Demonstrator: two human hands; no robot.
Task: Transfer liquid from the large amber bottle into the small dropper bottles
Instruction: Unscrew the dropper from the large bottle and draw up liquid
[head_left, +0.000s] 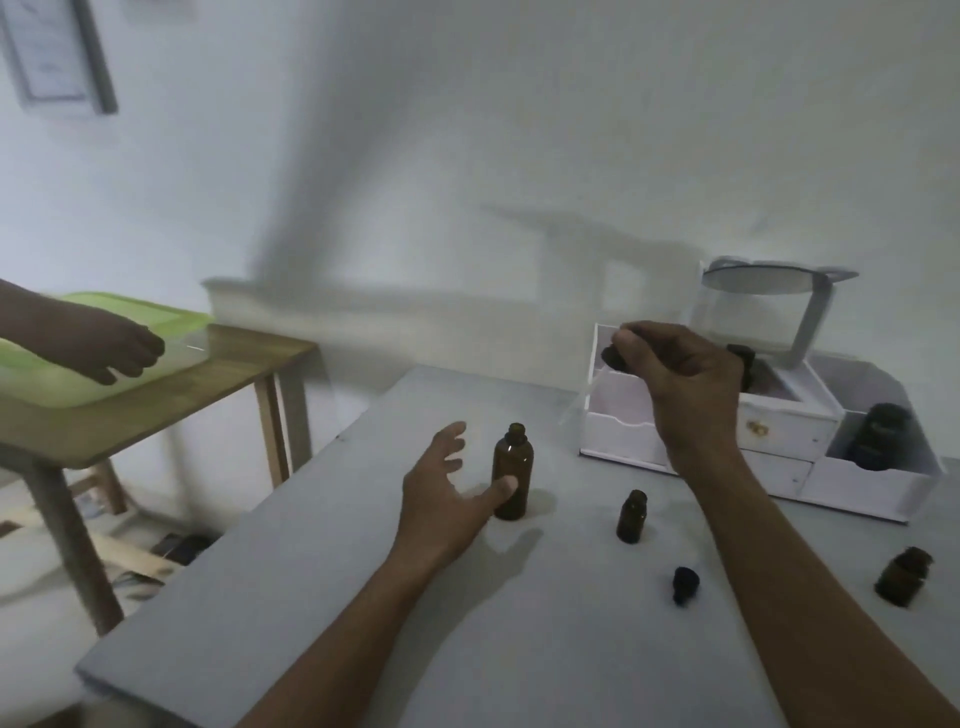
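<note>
One grey surface (311, 623) stands by a white wall and carries a white organizer box (779, 431) at its far right corner, one large amber bottle (512, 472) near the middle with no cap, two small dropper bottles (632, 516) (903, 576) toward the right edge, and one black cap (684, 584). The left hand (441, 506) is open wide just beside the large bottle, and the right hand (680, 371) is pinched on a dark dropper top (612, 357) above the box.

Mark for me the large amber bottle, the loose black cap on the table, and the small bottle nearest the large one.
large amber bottle (513, 475): head view, mid body.
black cap (684, 582): head view, top of cap.
small bottle (632, 518): head view, mid body.
</note>
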